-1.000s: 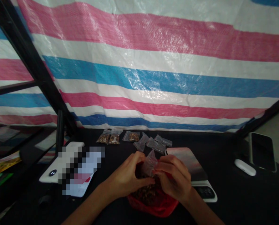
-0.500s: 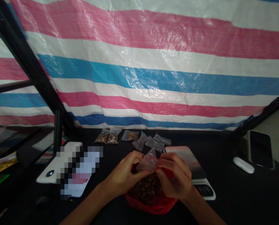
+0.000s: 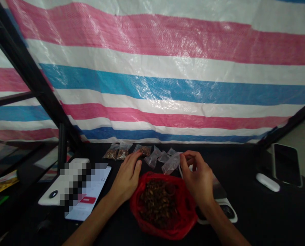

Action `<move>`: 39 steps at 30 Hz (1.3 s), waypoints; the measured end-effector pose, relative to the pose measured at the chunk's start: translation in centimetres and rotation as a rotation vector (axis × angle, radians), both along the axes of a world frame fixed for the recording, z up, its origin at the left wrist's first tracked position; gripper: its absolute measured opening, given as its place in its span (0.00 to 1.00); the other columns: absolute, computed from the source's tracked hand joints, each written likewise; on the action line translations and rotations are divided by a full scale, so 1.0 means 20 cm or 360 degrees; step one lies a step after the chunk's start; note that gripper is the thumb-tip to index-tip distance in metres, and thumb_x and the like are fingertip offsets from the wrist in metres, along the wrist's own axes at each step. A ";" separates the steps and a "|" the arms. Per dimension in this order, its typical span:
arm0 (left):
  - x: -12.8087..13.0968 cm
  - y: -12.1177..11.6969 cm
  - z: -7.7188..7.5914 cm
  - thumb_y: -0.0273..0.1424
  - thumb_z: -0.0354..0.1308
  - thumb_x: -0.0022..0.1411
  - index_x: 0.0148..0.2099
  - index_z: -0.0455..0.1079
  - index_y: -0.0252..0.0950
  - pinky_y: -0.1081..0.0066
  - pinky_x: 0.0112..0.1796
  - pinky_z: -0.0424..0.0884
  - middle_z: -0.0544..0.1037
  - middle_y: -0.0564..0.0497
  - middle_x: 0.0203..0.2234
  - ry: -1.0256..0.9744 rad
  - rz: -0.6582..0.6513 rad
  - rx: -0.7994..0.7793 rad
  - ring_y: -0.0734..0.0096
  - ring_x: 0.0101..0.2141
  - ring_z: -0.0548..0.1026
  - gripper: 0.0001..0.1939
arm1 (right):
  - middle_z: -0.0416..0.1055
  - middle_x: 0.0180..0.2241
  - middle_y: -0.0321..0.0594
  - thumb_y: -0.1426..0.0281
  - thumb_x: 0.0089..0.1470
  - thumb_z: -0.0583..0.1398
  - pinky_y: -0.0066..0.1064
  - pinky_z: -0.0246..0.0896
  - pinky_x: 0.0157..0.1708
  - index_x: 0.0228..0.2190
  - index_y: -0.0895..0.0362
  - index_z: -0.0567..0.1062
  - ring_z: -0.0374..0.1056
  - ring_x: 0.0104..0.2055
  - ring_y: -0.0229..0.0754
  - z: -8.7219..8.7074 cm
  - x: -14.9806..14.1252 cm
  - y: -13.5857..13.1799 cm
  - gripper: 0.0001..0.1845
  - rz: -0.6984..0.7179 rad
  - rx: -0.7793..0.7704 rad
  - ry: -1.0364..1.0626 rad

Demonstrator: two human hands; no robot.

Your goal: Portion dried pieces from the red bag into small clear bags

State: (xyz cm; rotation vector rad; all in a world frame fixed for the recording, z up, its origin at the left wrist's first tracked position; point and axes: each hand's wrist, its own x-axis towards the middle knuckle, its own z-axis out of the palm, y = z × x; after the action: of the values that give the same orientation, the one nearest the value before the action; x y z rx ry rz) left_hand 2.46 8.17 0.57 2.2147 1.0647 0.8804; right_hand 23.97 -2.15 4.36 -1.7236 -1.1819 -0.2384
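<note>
My right hand (image 3: 198,176) pinches the edge of a small clear plastic bag (image 3: 171,164), which hangs to the left of the fingers with no contents visible. My left hand (image 3: 127,176) is open, fingers stretched forward, its tips at a small filled zip bag (image 3: 145,150); whether they touch it I cannot tell. Between my forearms stands a red plastic bag (image 3: 187,222), its mouth wide, holding a heap of dried brown bits (image 3: 157,203). Several more clear bags (image 3: 153,158) lie just behind it.
Two filled zip bags (image 3: 116,152) lie at the back of the black table. Left are a white device (image 3: 50,191) and a phone with a lit screen (image 3: 83,212). A silver-and-white flat device (image 3: 220,191) lies under my right hand. Far right: a white case (image 3: 267,182), another phone (image 3: 287,165).
Both hands have moved apart from above the red bag. My left hand has let go of the clear bag and reached forward left; my right has carried it forward right, uncovering the brown bits.
</note>
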 end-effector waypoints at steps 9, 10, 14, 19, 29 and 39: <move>-0.01 0.01 -0.05 0.41 0.38 0.76 0.70 0.56 0.42 0.42 0.67 0.47 0.63 0.48 0.68 0.0375 -0.0157 -0.0061 0.58 0.71 0.49 0.26 | 0.76 0.29 0.36 0.68 0.62 0.57 0.31 0.60 0.29 0.36 0.54 0.74 0.72 0.27 0.41 -0.03 -0.02 0.03 0.06 0.0498 -0.0340 -0.0172; -0.01 0.01 -0.04 0.41 0.38 0.76 0.70 0.56 0.43 0.42 0.67 0.47 0.62 0.49 0.69 0.0369 -0.0166 -0.0051 0.58 0.71 0.49 0.26 | 0.76 0.30 0.36 0.71 0.61 0.57 0.31 0.61 0.32 0.34 0.54 0.74 0.72 0.29 0.41 -0.02 -0.03 0.02 0.06 0.0656 -0.0396 -0.0259; -0.01 0.02 -0.05 0.41 0.37 0.76 0.70 0.57 0.46 0.43 0.67 0.46 0.60 0.50 0.70 0.0360 -0.0194 -0.0037 0.59 0.71 0.49 0.25 | 0.75 0.35 0.37 0.82 0.48 0.58 0.36 0.62 0.44 0.33 0.53 0.75 0.71 0.40 0.44 0.05 -0.01 -0.03 0.13 0.1139 -0.0767 -0.0491; -0.02 0.03 -0.09 0.41 0.39 0.76 0.70 0.58 0.44 0.44 0.66 0.49 0.66 0.48 0.66 0.0368 -0.0166 0.0016 0.57 0.69 0.53 0.25 | 0.75 0.41 0.38 0.86 0.38 0.56 0.40 0.60 0.50 0.38 0.52 0.75 0.68 0.46 0.48 0.09 0.03 -0.08 0.26 0.1306 -0.0980 -0.0411; 0.01 0.06 -0.07 0.40 0.39 0.75 0.68 0.60 0.40 0.42 0.66 0.48 0.63 0.46 0.68 0.0434 -0.0050 0.0219 0.56 0.70 0.50 0.25 | 0.76 0.43 0.37 0.83 0.51 0.59 0.43 0.61 0.52 0.43 0.49 0.77 0.67 0.49 0.48 0.08 -0.01 -0.05 0.22 0.1350 -0.0837 -0.0385; -0.02 0.09 -0.12 0.34 0.46 0.72 0.63 0.66 0.39 0.45 0.61 0.60 0.70 0.42 0.59 0.0534 0.0113 0.0357 0.47 0.62 0.61 0.21 | 0.72 0.43 0.42 0.87 0.41 0.57 0.49 0.60 0.54 0.43 0.49 0.80 0.65 0.50 0.51 0.06 -0.01 -0.06 0.31 0.1285 -0.0878 -0.0559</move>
State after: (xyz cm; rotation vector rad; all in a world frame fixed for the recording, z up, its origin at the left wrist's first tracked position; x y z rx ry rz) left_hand 2.15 9.95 -1.80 2.5923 1.2545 0.7004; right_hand 23.85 -3.29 5.56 -1.5204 -2.2575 0.3219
